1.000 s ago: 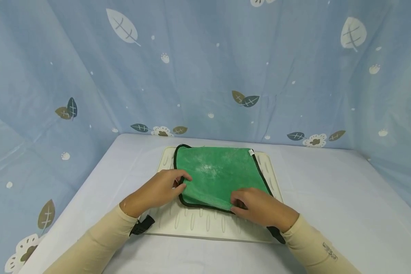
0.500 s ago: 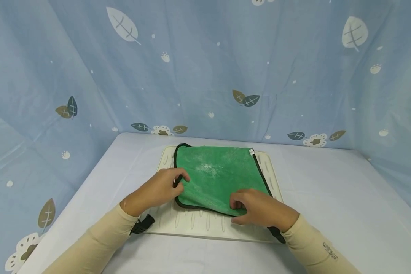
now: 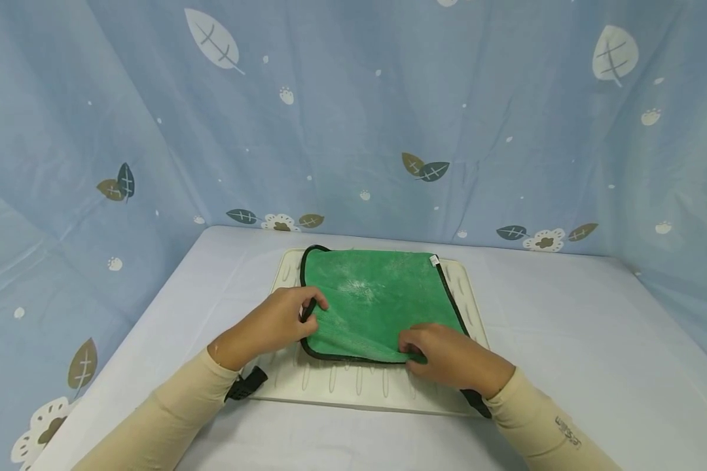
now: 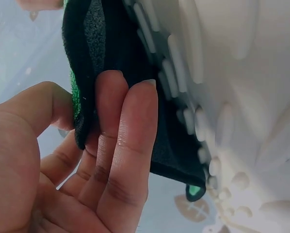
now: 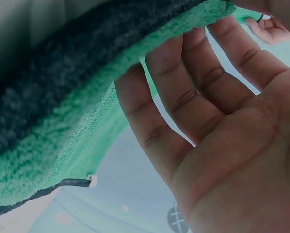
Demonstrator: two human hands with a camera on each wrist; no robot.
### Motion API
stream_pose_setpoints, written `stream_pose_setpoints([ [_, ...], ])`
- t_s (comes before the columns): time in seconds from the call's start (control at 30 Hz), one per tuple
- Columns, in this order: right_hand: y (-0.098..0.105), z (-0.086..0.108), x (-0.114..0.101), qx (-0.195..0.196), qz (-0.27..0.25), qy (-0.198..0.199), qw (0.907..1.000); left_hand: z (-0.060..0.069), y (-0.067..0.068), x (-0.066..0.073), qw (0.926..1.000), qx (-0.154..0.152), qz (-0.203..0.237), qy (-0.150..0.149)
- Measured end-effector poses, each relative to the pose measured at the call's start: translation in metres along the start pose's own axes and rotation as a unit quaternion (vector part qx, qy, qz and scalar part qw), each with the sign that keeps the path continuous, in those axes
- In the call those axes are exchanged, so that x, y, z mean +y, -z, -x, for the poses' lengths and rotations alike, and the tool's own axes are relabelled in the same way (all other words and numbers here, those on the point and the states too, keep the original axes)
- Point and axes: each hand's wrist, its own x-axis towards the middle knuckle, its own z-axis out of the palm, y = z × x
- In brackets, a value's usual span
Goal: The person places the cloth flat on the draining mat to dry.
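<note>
A green plush cloth with black edging (image 3: 377, 281) is spread over a cream, ribbed, rectangular plastic-looking mat (image 3: 342, 389). Its left edge is pinched by the left hand (image 3: 279, 320); its near edge, toward the right, by the right hand (image 3: 444, 353). It is judged light, limp, unbreakable and not slippery, best held by its bound edges. Its long axis seemingly runs left to right, a small white label (image 3: 434, 260) being set at the far right corner.

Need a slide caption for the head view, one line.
Left hand and right hand pinch the edges of a green cloth over a pale ridged tray.
</note>
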Motion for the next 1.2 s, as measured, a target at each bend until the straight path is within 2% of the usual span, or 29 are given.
stream_pose_setpoints([
  [0.23,0.0002,-0.0006,-0.0034,-0.003,-0.014,0.017,0.9997,0.0005,0.0039,-0.0014,0.9999,-0.012,0.002,0.008],
  [0.47,-0.0005,0.0,-0.0058,-0.009,-0.028,0.023,0.9993,-0.0013,0.0019,-0.0059,0.9997,-0.024,-0.009,0.005],
  [0.67,-0.0014,0.0009,-0.0053,-0.021,-0.036,0.022,0.9989,-0.0009,0.0025,-0.0052,0.9997,-0.021,-0.008,0.012],
  [0.97,-0.0032,0.0019,-0.0048,-0.027,0.005,0.001,0.9996,0.0003,0.0028,-0.0051,0.9998,-0.016,-0.007,0.008],
  [1.07,-0.0038,0.0022,-0.0046,-0.026,0.021,-0.001,0.9994,0.0004,0.0033,-0.004,0.9997,-0.018,-0.008,0.016],
  [1.2,-0.0033,0.0026,-0.0048,-0.03,0.02,-0.001,0.9994,-0.0002,0.0033,-0.0041,0.9995,-0.02,-0.012,0.02],
])
